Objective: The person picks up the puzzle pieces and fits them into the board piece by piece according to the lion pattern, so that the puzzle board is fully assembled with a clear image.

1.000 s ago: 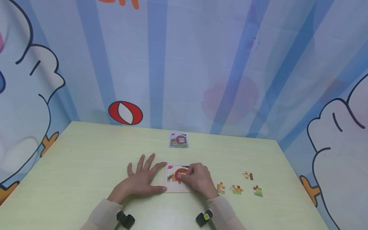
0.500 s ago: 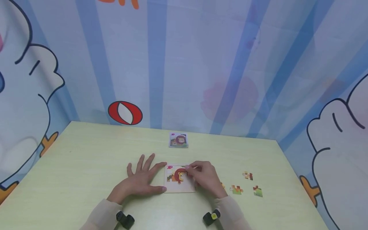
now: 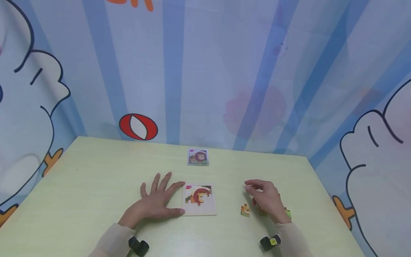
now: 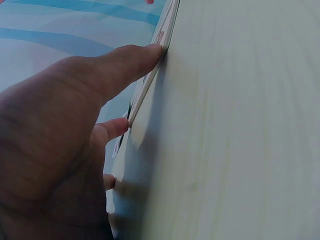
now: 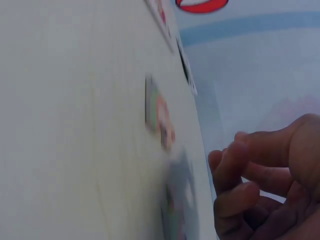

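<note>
A small puzzle board lies on the table, its upper part filled with lion puzzle pieces and its lower part bare white. My left hand is spread flat beside it; thumb and index fingertip touch the board's left edge, as the left wrist view also shows. My right hand hovers above the loose pieces on the right, fingers loosely bent with nothing visible between them. Just left of it lies a yellow-orange puzzle piece. A green piece shows past the wrist, and another piece is mostly hidden under the hand.
Behind the board lies a picture card with a lion on it, near the table's far edge. A printed blue cloth hangs behind the pale table.
My right hand has left the board's upper right corner and moved right, over the loose pieces. A piece shows at that corner. My left hand stays at the board's edge.
</note>
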`<action>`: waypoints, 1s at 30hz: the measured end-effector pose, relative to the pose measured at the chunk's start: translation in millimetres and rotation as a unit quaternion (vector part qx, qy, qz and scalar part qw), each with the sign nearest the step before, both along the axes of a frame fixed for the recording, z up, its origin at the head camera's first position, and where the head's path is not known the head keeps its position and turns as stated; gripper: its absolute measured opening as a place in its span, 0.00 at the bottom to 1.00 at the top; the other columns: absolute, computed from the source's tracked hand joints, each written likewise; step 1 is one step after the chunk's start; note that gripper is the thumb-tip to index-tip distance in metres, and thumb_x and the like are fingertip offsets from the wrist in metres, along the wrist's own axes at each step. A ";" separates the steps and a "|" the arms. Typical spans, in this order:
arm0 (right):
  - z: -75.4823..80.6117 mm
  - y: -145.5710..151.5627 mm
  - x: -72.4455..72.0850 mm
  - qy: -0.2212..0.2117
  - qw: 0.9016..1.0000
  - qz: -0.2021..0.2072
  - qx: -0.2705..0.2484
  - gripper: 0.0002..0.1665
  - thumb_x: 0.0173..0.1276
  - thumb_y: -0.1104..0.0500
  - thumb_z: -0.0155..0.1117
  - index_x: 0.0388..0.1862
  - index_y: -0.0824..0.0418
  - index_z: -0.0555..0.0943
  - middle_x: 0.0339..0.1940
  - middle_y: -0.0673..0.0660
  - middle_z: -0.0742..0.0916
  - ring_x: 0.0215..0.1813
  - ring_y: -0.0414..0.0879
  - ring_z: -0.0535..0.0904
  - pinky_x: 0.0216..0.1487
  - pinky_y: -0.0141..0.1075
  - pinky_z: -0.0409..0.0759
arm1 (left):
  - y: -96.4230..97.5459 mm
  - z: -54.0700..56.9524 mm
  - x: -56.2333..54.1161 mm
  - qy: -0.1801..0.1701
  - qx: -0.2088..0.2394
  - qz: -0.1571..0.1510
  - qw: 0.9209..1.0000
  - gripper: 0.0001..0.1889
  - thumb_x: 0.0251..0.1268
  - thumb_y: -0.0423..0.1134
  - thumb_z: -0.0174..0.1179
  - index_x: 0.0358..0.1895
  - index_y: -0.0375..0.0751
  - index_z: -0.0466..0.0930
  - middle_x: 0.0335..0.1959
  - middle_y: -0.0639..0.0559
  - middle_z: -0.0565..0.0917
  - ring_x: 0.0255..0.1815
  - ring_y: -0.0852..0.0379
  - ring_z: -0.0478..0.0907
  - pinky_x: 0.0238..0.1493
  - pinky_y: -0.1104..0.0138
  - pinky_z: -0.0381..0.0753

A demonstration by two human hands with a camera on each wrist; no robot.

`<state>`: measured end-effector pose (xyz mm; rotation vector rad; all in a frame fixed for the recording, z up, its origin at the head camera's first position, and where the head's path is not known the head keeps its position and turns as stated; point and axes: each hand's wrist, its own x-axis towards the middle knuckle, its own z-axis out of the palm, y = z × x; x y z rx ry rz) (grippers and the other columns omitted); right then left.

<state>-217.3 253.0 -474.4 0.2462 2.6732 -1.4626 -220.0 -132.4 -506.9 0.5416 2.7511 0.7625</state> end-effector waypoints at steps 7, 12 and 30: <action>1.3 53.0 1.3 0.003 0.996 -0.028 0.090 0.23 0.81 0.54 0.63 0.68 0.63 0.84 0.61 0.70 0.87 0.31 0.46 0.83 0.29 0.36 0.78 | 0.9 2.3 1.2 -0.005 -0.002 -0.004 1.000 0.51 0.58 0.78 0.65 0.84 0.67 0.59 0.92 0.40 0.42 0.90 0.24 0.30 0.73 0.16 0.24; 1.7 83.4 4.1 0.001 0.991 -0.028 0.135 0.25 0.82 0.52 0.61 0.68 0.65 0.83 0.58 0.70 0.88 0.42 0.49 0.86 0.36 0.38 0.83 | 1.3 -1.1 -0.2 -0.005 -0.008 0.001 1.000 0.51 0.60 0.75 0.66 0.85 0.66 0.58 0.92 0.40 0.41 0.90 0.25 0.29 0.74 0.17 0.25; -5.7 97.7 2.0 0.014 0.980 0.000 0.200 0.14 0.76 0.58 0.69 0.51 0.68 0.85 0.45 0.66 0.90 0.41 0.53 0.85 0.44 0.49 0.82 | 1.3 5.9 2.1 -0.002 0.004 -0.004 1.000 0.50 0.60 0.76 0.66 0.84 0.65 0.60 0.91 0.38 0.43 0.89 0.22 0.31 0.72 0.15 0.25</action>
